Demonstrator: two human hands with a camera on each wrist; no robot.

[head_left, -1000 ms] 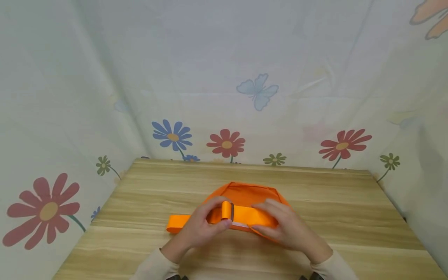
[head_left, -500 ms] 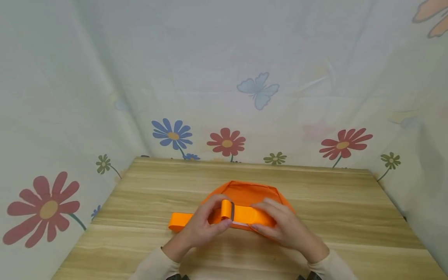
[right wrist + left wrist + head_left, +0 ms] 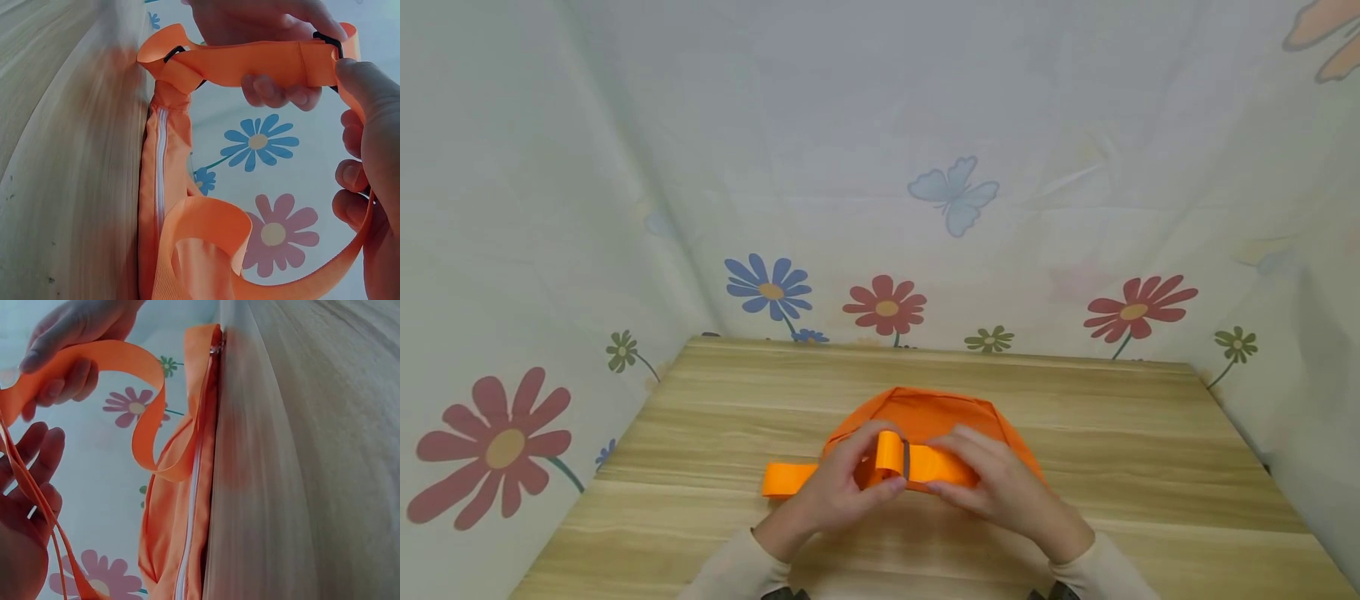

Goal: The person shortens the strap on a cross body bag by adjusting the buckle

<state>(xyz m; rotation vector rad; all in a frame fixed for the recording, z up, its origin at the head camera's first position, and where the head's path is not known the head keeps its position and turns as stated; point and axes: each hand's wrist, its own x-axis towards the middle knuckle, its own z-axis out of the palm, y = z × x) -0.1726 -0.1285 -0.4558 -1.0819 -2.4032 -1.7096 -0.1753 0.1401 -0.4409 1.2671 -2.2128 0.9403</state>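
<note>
An orange zipped bag (image 3: 940,410), probably a waist bag, lies on the table, its white zipper (image 3: 161,144) showing in the right wrist view. Above its near side both hands hold its orange webbing strap (image 3: 938,465), which passes through a black slide buckle (image 3: 906,460). My left hand (image 3: 842,492) grips the looped strap just left of that buckle. Right of it, fingers and thumb of my right hand (image 3: 1000,487) pinch the flat strap. Another dark buckle (image 3: 175,54) sits near the bag's end. The hands partly hide the bag's near side.
A strap loop (image 3: 790,480) sticks out on the left over the wood-grain table (image 3: 1120,433). Behind and at both sides hangs a pale curtain (image 3: 850,167) printed with flowers and butterflies.
My right hand has moved slightly left, closer to the left hand. The buckle has shifted a little to the right. Both hands still hold the strap.
</note>
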